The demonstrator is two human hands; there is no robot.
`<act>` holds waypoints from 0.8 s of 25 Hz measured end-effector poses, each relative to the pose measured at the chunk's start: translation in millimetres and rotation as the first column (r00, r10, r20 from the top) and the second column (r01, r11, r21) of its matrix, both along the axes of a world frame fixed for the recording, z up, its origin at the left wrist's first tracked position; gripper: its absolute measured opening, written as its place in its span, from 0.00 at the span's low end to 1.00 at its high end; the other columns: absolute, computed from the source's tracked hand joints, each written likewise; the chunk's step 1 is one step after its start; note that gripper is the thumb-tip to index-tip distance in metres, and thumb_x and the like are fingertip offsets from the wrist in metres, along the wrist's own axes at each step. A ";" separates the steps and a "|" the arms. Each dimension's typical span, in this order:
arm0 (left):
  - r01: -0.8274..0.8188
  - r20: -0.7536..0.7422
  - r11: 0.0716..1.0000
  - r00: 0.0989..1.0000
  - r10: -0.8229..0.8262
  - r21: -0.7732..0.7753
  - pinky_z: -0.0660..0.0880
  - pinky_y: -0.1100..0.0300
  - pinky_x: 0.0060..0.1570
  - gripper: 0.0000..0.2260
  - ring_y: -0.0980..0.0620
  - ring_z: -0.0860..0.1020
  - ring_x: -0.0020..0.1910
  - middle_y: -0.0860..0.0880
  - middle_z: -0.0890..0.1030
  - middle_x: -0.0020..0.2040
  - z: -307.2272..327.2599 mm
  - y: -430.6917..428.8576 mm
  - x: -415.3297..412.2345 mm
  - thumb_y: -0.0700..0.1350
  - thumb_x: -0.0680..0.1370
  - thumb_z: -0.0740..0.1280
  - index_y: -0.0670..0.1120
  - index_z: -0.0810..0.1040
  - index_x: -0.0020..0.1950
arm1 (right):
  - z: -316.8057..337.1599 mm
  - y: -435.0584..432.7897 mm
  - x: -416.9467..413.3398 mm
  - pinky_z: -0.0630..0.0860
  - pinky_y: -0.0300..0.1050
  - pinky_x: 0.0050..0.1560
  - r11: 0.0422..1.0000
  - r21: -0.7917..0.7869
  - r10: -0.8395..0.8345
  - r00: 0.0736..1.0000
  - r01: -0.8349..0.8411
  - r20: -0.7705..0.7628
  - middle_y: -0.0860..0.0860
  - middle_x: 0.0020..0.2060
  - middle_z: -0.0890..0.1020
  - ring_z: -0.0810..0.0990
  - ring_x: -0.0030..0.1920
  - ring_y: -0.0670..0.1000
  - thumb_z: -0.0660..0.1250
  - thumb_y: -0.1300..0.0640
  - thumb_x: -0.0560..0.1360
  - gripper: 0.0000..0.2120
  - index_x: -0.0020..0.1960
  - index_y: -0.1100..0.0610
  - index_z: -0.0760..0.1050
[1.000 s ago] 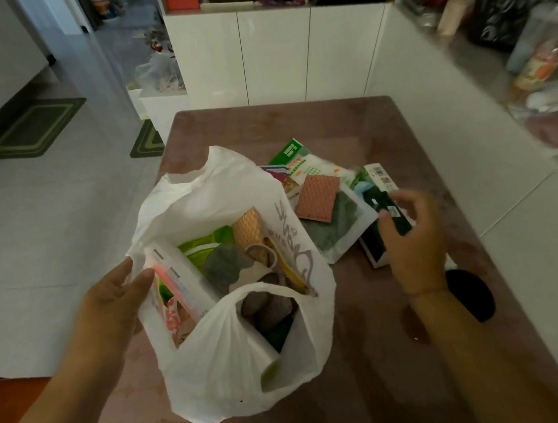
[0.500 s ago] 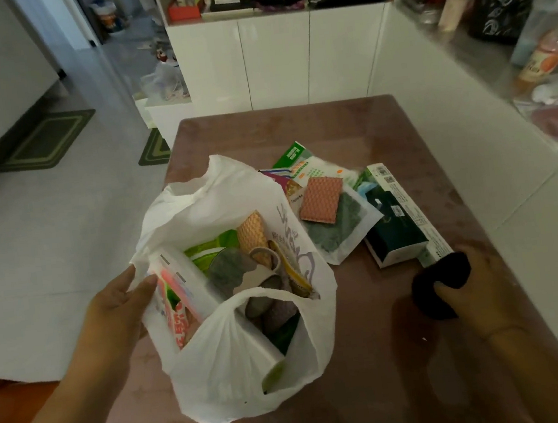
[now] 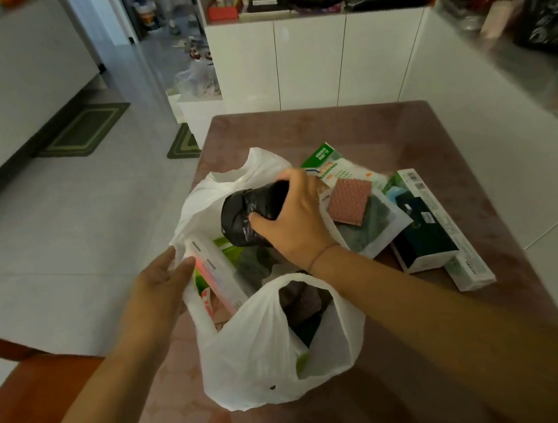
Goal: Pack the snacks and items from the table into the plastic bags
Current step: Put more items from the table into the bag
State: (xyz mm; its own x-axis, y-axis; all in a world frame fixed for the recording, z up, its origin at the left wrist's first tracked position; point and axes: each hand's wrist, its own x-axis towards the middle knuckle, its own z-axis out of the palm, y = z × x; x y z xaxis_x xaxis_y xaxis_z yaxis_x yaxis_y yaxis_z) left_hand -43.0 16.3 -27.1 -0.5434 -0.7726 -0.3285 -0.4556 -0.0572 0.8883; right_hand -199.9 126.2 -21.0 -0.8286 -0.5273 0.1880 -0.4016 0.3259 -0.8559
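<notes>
A black roll (image 3: pixel 252 216), wrapped in shiny dark plastic, hangs just above the open mouth of a white plastic bag (image 3: pixel 272 356). Its long axis lies roughly level, running from the right hand toward the far left rim of the bag, with its free end pointing left and slightly down. The right hand (image 3: pixel 294 225) is closed around the roll's right end, thumb on the near side and fingers curled over the top. The roll sits directly over the opening, so lowering it seems to be all that remains for this item.

The left hand (image 3: pixel 161 287) is at the bag's left rim, fingers extended and pressed against the plastic, apparently holding the mouth open; whether it pinches the rim cannot be told. Inside the bag stand a white and pink box (image 3: pixel 217 279), a green packet and dark items.

On the brown surface (image 3: pixel 400 136), just right of the bag, lie things not yet packed: a clear pouch with a pink textured pad (image 3: pixel 351 203), a green and white carton (image 3: pixel 321 155) behind it, and a dark green box (image 3: pixel 424 230) farther right.
</notes>
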 end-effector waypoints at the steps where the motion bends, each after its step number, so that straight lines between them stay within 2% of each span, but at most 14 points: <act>1: -0.003 0.000 1.000 1.000 0.003 0.004 0.82 0.48 0.42 0.18 0.47 0.84 0.44 0.46 0.83 0.53 -0.3 -0.2 0.4 0.49 0.79 0.63 0.50 0.71 0.69 | -4.8 -12.1 -0.9 0.69 0.40 0.59 1.000 0.022 -0.013 1.000 0.013 0.000 0.55 0.60 0.66 0.67 0.58 0.51 0.73 0.57 0.67 0.27 0.60 0.58 0.63; 3: -0.002 -0.010 1.000 1.000 0.002 0.005 0.80 0.43 0.48 0.19 0.45 0.84 0.46 0.44 0.82 0.56 -2.0 -1.2 2.7 0.48 0.79 0.63 0.50 0.70 0.70 | -15.7 -29.3 -8.6 0.68 0.39 0.58 0.996 0.089 0.008 0.999 -0.011 0.034 0.56 0.61 0.66 0.67 0.60 0.52 0.71 0.57 0.70 0.25 0.61 0.60 0.63; 7: 0.015 -0.028 1.000 0.999 -0.016 -0.018 0.82 0.52 0.39 0.15 0.47 0.85 0.42 0.46 0.84 0.50 1.3 -0.3 2.6 0.47 0.79 0.62 0.49 0.75 0.65 | -29.5 -22.0 -18.2 0.67 0.46 0.65 0.966 0.221 0.118 0.988 -0.138 0.101 0.60 0.63 0.67 0.68 0.63 0.58 0.68 0.60 0.71 0.24 0.64 0.63 0.64; 8: 0.013 -0.029 1.000 0.999 -0.014 -0.024 0.81 0.54 0.37 0.14 0.48 0.84 0.42 0.46 0.84 0.50 2.3 0.2 1.5 0.47 0.79 0.62 0.50 0.75 0.65 | -28.4 -12.9 -18.6 0.68 0.46 0.65 0.965 0.196 0.153 0.981 -0.174 0.119 0.60 0.62 0.68 0.69 0.63 0.57 0.67 0.61 0.71 0.22 0.63 0.63 0.66; 10: 0.018 -0.022 0.999 1.000 -0.019 -0.034 0.80 0.57 0.35 0.14 0.48 0.84 0.42 0.46 0.83 0.51 4.0 2.2 -0.6 0.47 0.79 0.62 0.51 0.76 0.64 | -21.8 12.4 -20.2 0.73 0.39 0.60 0.976 0.049 0.204 0.971 -0.211 0.128 0.57 0.57 0.74 0.74 0.58 0.52 0.66 0.64 0.72 0.15 0.58 0.61 0.72; 12: 0.029 -0.024 0.999 0.999 -0.030 -0.035 0.80 0.57 0.35 0.14 0.47 0.84 0.43 0.46 0.83 0.51 4.6 3.8 -1.9 0.47 0.79 0.62 0.51 0.76 0.64 | -15.9 42.8 -32.6 0.75 0.32 0.51 0.992 -0.088 0.094 0.994 -0.089 0.051 0.53 0.48 0.80 0.78 0.50 0.46 0.63 0.66 0.73 0.08 0.49 0.59 0.77; 14: 0.037 -0.027 0.999 0.999 -0.038 -0.031 0.80 0.55 0.37 0.13 0.46 0.84 0.43 0.46 0.83 0.49 5.1 4.2 -2.0 0.46 0.79 0.62 0.51 0.76 0.64 | -26.7 72.3 -64.0 0.76 0.35 0.49 0.980 -0.127 -0.157 0.988 0.155 -0.009 0.52 0.45 0.81 0.78 0.49 0.48 0.62 0.66 0.73 0.06 0.44 0.58 0.77; 15: 0.037 -0.022 0.999 0.999 -0.037 -0.032 0.80 0.53 0.39 0.13 0.46 0.84 0.43 0.46 0.83 0.49 5.6 4.2 -2.2 0.46 0.79 0.62 0.51 0.76 0.64 | -41.4 84.3 -86.8 0.77 0.40 0.50 0.962 -0.082 -0.261 0.965 0.262 0.017 0.54 0.48 0.80 0.78 0.51 0.51 0.63 0.64 0.73 0.05 0.46 0.58 0.77; 16: 0.035 -0.016 0.999 0.999 -0.036 -0.033 0.81 0.50 0.41 0.13 0.45 0.84 0.43 0.47 0.84 0.48 5.9 4.5 -2.9 0.46 0.79 0.62 0.51 0.76 0.63 | -57.7 92.1 -110.1 0.77 0.46 0.53 0.941 0.042 -0.339 0.939 0.337 0.057 0.56 0.51 0.79 0.77 0.54 0.54 0.64 0.60 0.72 0.07 0.49 0.59 0.76; 18: 0.029 -0.006 0.999 1.000 -0.029 -0.033 0.80 0.44 0.44 0.12 0.44 0.84 0.42 0.48 0.84 0.47 6.8 5.6 -4.9 0.46 0.79 0.62 0.52 0.76 0.61 | -90.0 97.7 -151.8 0.75 0.54 0.57 0.877 0.357 -0.367 0.928 0.322 0.066 0.60 0.57 0.76 0.76 0.58 0.60 0.69 0.49 0.68 0.23 0.57 0.62 0.73; 20: 0.025 0.013 0.999 1.000 -0.024 -0.026 0.80 0.40 0.45 0.10 0.43 0.84 0.42 0.47 0.84 0.47 7.2 6.0 -6.5 0.46 0.79 0.63 0.53 0.77 0.59 | -110.6 90.7 -182.4 0.71 0.55 0.61 0.754 0.597 -0.317 0.948 0.275 -0.035 0.62 0.60 0.75 0.74 0.60 0.62 0.70 0.41 0.67 0.32 0.61 0.62 0.70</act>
State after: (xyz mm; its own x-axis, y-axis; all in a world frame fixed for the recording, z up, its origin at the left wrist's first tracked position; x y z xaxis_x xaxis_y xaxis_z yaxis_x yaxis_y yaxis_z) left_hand -49.5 22.3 -19.8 -0.5584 -0.7674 -0.3152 -0.4675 -0.0228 0.8837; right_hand -382.2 217.0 -131.7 -0.9607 -0.2428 -0.1347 -0.1518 0.8653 -0.4777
